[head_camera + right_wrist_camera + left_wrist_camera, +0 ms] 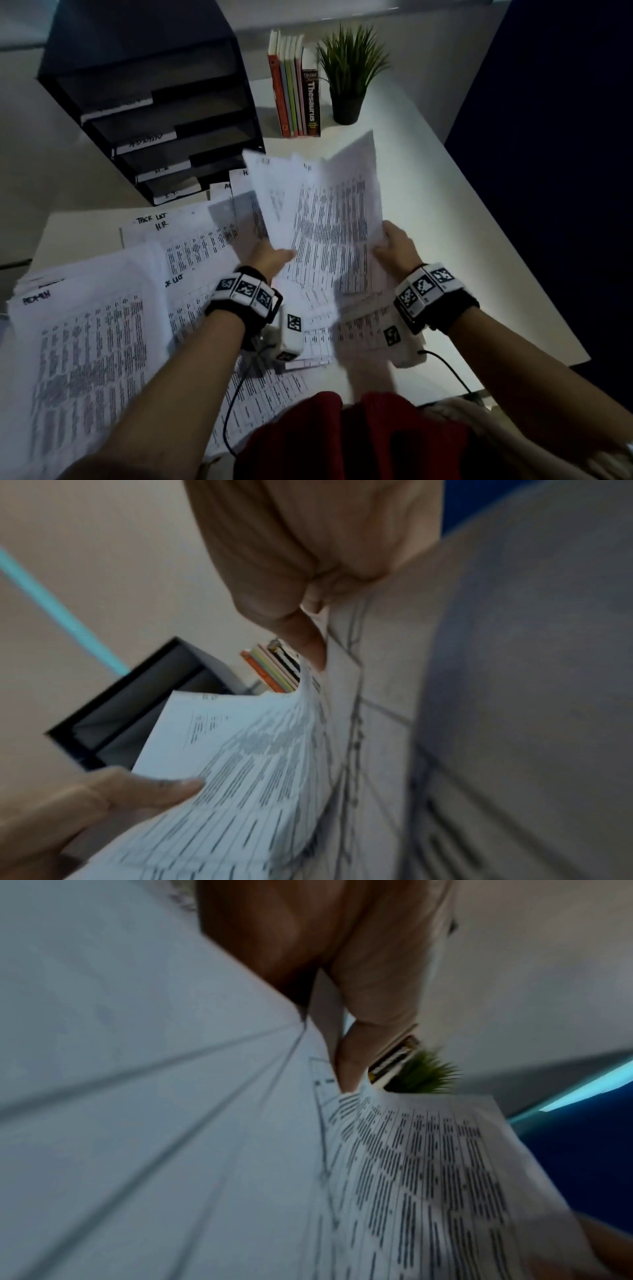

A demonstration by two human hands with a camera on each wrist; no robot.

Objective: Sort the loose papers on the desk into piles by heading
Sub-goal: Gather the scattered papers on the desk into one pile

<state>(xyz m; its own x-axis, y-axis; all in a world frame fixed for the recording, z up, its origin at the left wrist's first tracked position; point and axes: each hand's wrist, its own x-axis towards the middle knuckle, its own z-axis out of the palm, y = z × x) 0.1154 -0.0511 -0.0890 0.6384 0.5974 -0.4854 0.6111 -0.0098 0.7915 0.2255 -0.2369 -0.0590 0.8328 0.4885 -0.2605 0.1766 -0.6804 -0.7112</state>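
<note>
Trays of a black stacked organiser [161, 102] stand at the far left of the surface [428, 192]; the landmark for all positions below. Four of its slots show a white sheet edge at the front, with handwritten labels too blurred to read fully; what else the slots hold cannot be told. In front of the organiser, toward the person, lies a thick pile [89, 342] of printed sheets with a handwritten heading at its top left corner. Just right of that pile, and directly before the organiser's lowest tray, lie overlapping sheets [191, 236] headed in handwriting, one reading "H.R."; all carry dense columns of small dark print on white paper. Right of the organiser's base, a sheaf of papers [329, 212] is raised off the surface and fanned into two leaves, the left leaf sparsely printed, the right one filled with tabular rows. The left hand [270, 257] grips the sheaf's lower left edge, thumb on the printed face [349, 1066]. The right hand [397, 246] pinches the lower right edge between thumb and fingers [308, 642]. More printed sheets [342, 325] lie under the wrists. Beyond the sheaf, right of the organiser, stand upright books [294, 92] and then a potted plant [349, 78].
</note>
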